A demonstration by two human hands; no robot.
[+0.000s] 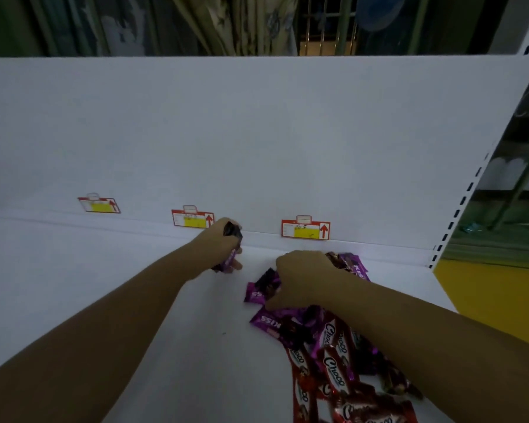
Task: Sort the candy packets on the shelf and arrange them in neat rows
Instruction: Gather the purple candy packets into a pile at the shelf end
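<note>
A heap of candy packets lies on the white shelf (pixel 74 285) at the lower right: red Choco packets (pixel 333 370) mixed with purple Kiss packets (pixel 268 322). My left hand (pixel 220 248) grips a small stack of purple packets (pixel 231 233) upright near the back of the shelf, left of the heap. At the heap's far end, my right hand (pixel 303 279) pinches another purple packet (pixel 261 290) between thumb and fingers. My right forearm covers part of the heap.
Three red and yellow price tags (pixel 306 228) stand along the shelf's back edge. A white back panel (pixel 257 132) rises behind them. A slotted upright (pixel 458 209) bounds the shelf on the right, with a yellow surface (pixel 486 294) beyond it.
</note>
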